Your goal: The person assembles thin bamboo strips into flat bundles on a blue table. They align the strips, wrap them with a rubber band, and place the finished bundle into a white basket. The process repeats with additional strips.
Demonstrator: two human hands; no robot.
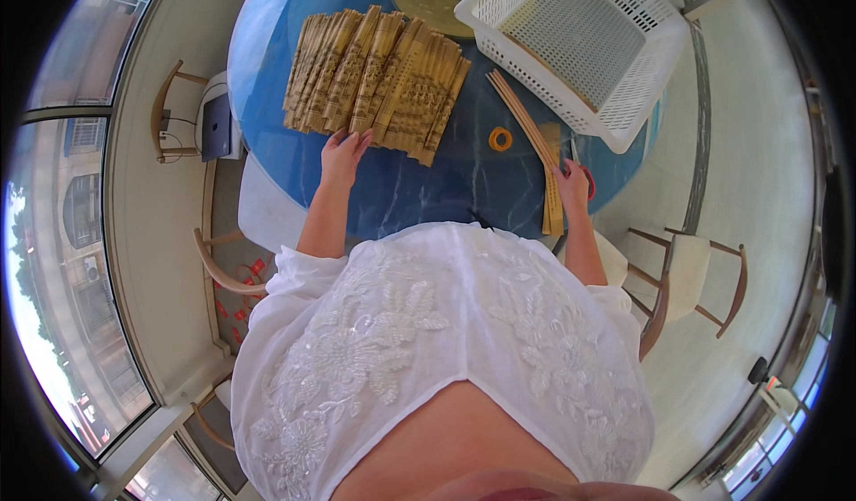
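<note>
Reaching left hand [341, 155] lies flat, fingers spread, on fanned bamboo slips [376, 80] atop blue surface [428, 189]; right hand [572, 186] curls around loose slats [551, 200]. Best press lightly, slide one free.

head cam | worn, looks steeply down | near blue table [428, 189] | single view

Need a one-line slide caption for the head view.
Left hand on a row of folded wooden fans, right hand on loose slats, white basket on blue table.
</note>
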